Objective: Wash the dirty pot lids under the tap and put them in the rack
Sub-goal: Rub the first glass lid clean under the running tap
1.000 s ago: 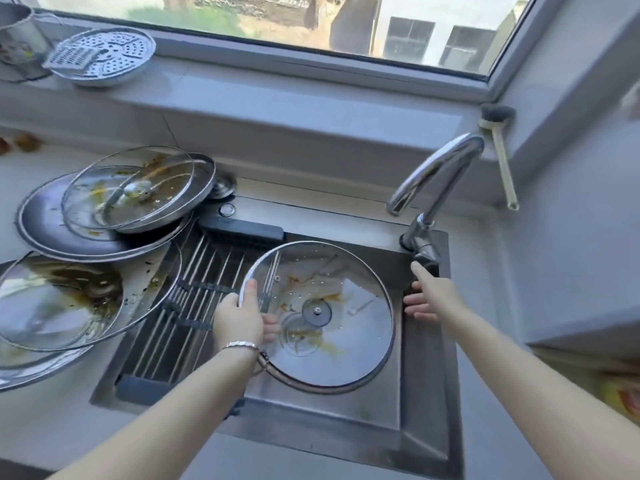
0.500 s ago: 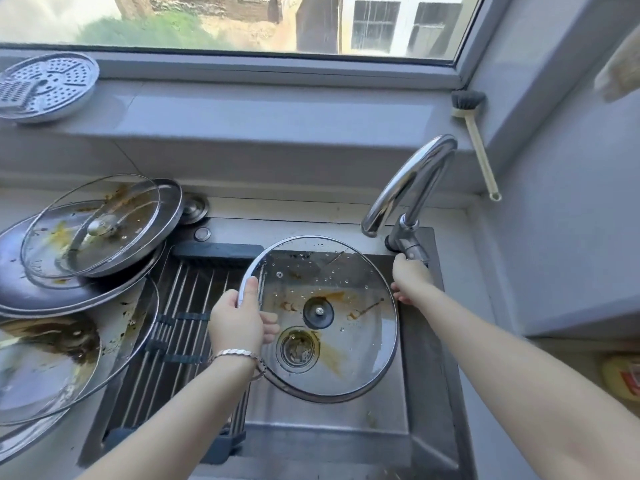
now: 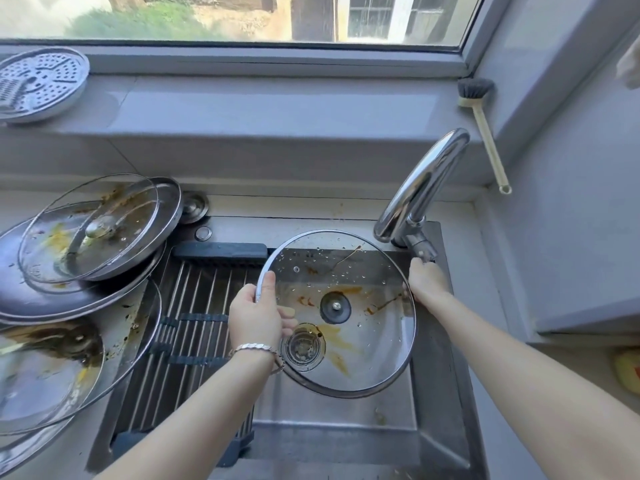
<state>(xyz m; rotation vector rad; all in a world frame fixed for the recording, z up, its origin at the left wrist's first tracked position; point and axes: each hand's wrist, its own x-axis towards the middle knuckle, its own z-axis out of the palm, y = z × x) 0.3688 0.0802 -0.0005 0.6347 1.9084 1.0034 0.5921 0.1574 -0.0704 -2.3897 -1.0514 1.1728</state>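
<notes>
My left hand (image 3: 256,317) grips the left rim of a glass pot lid (image 3: 367,327), tilted over the sink basin (image 3: 332,410), streaked with orange sauce and dotted with droplets. My right hand (image 3: 427,282) is at the lid's right edge, just below the tap's handle (image 3: 420,251); its fingers are partly hidden and touch the handle's tip. The chrome tap (image 3: 415,188) arches over the lid with no water running. A roll-up rack (image 3: 194,327) of steel rods spans the sink's left half. Several dirty lids (image 3: 93,230) are stacked on the counter at left.
A perforated steamer plate (image 3: 38,84) lies on the windowsill at upper left. A dish brush (image 3: 485,129) leans in the right window corner. A round metal plug (image 3: 194,206) sits behind the sink. A yellow object (image 3: 628,372) is at the far right edge.
My right hand has moved from the lid's right side up to the tap handle. The lid has tilted slightly and stays in my left hand. The camera has shifted right and down.
</notes>
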